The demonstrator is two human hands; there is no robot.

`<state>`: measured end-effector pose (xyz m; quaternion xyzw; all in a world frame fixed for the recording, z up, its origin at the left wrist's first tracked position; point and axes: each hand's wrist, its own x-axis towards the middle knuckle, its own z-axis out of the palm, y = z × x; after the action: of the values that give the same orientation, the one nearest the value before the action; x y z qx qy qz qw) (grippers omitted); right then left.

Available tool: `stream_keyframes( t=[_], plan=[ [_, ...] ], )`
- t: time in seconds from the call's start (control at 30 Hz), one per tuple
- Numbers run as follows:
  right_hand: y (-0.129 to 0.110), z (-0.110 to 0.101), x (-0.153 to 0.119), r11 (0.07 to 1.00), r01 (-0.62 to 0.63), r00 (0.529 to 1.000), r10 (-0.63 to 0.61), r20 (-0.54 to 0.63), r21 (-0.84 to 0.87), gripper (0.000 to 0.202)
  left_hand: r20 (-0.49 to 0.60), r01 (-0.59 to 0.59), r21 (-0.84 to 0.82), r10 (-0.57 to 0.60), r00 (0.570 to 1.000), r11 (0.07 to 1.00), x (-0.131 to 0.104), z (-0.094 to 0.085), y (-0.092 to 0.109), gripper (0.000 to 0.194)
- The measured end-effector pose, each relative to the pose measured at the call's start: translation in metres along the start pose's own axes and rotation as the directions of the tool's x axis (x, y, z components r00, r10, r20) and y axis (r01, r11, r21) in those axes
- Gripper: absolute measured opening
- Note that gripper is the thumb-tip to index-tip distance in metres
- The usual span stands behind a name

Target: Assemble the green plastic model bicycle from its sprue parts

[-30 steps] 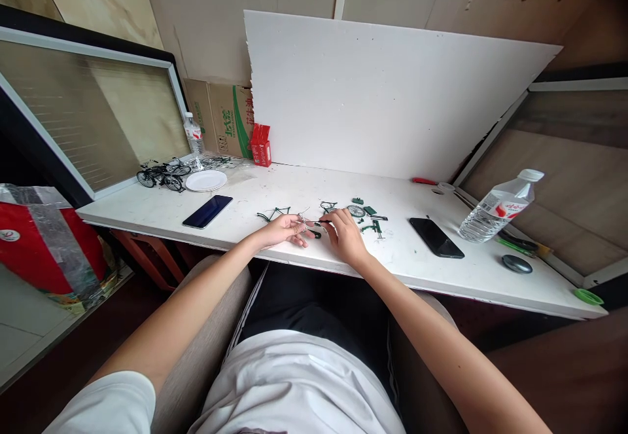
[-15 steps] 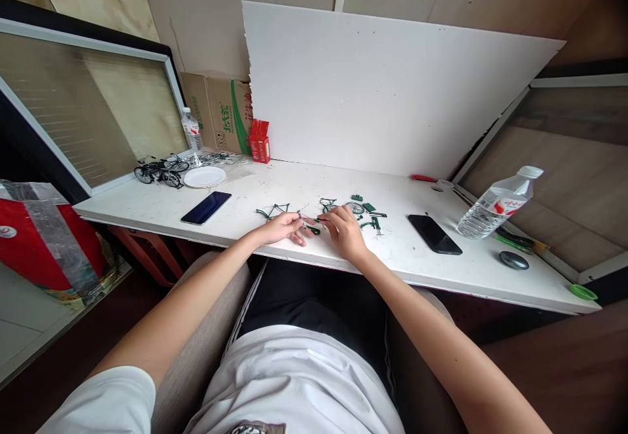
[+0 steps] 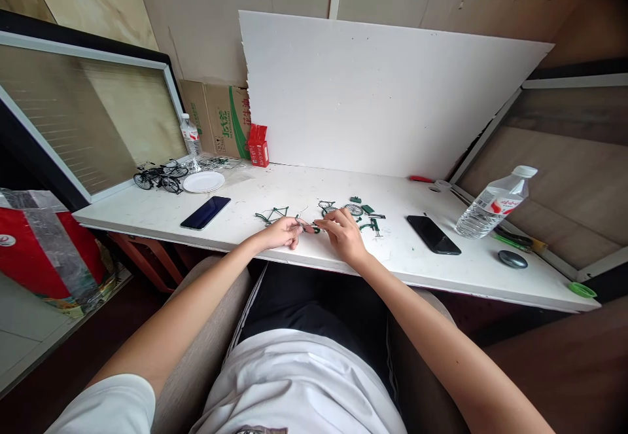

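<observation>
Near the table's front edge, my left hand (image 3: 281,234) is closed, fingertips pinching a small model bicycle part (image 3: 308,228) with thin wire-like ends. My right hand (image 3: 345,235) pinches at the other side of this dark part, its fingertips close to the left ones. Fingers hide much of it, so its exact kind is unclear. Just beyond my left hand lies a dark green model bicycle frame (image 3: 273,214). Past my right hand are a small spoked wheel (image 3: 354,210), a green block-like piece (image 3: 367,209) and a green forked piece (image 3: 375,225).
Phones lie on both sides, one to the left (image 3: 206,213) and one to the right (image 3: 434,234). Black model bicycles (image 3: 159,177) stand by a white plate (image 3: 203,182) at far left. A water bottle (image 3: 495,203) and a dark round object (image 3: 513,259) are at right.
My left fingers have curled in closer around the small part, and it has turned slightly between my hands. The view has shifted a little; the things on the table stay put.
</observation>
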<state>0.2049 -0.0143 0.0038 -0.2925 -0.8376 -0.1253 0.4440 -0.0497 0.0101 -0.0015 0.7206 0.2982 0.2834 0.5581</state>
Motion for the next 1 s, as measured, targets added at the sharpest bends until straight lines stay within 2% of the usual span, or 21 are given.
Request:
stream_keyframes(
  t=[0.2,0.53,0.73,1.0],
  plan=[
    [-0.003,-0.001,0.001,1.000,0.007,1.000,-0.007,-0.003,-0.009,0.034,-0.018,0.007,0.004,-0.007,1.000,1.000,0.000,-0.001,-0.004,0.063],
    [-0.004,-0.002,0.003,0.998,-0.020,0.997,0.016,0.072,0.061,0.022,-0.053,0.042,0.038,-0.040,0.998,0.998,-0.003,0.003,0.006,0.067],
    [-0.003,-0.003,0.003,0.994,-0.043,0.992,0.030,0.124,0.104,0.027,-0.055,0.034,0.024,-0.033,0.998,0.999,-0.004,0.003,0.008,0.068],
    [-0.002,-0.001,0.003,0.993,-0.025,0.991,0.009,0.136,0.114,0.030,-0.024,0.006,0.017,-0.005,1.000,1.000,-0.001,0.000,-0.001,0.063]
  ],
)
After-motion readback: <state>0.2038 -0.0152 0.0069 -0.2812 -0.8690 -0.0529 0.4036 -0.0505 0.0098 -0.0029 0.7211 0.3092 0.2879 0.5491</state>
